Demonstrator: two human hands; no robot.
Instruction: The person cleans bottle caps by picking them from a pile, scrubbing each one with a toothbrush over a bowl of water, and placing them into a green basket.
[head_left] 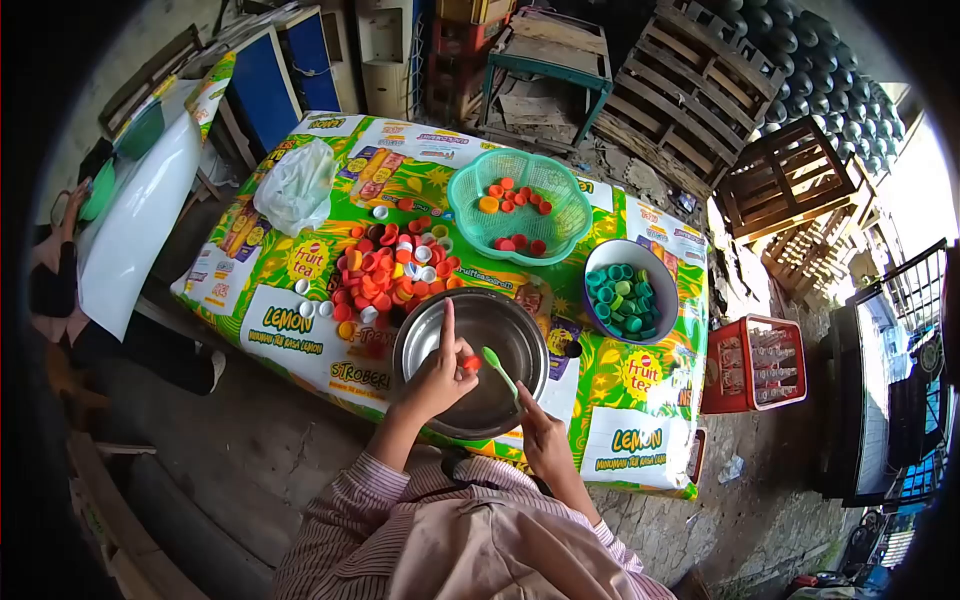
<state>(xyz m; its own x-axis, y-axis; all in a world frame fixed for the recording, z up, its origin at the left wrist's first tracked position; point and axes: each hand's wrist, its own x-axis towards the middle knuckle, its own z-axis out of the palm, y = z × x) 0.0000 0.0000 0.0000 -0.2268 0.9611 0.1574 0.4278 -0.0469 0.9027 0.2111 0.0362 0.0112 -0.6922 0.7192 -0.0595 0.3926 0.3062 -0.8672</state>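
Over the steel bowl [480, 413], my left hand [440, 372] pinches a red cap [470, 363], its index finger pointing up. My right hand [540, 428] holds a green-and-white brush-like tool [499, 370] at the bowl's right side, its green end near the red cap. A heap of mostly red and orange caps [385, 275] lies behind the bowl to the left. Several red and orange caps sit in the teal basket [468, 215]. Green and teal caps [622, 302] fill part of the purple-rimmed bowl [658, 272] on the right.
A crumpled plastic bag [298, 185] lies at the back left of the patterned table cover [290, 335]. A dark cap [572, 349] is right of the steel bowl. A red crate [755, 363] stands on the floor at right. Another person's arm [68, 225] shows at far left.
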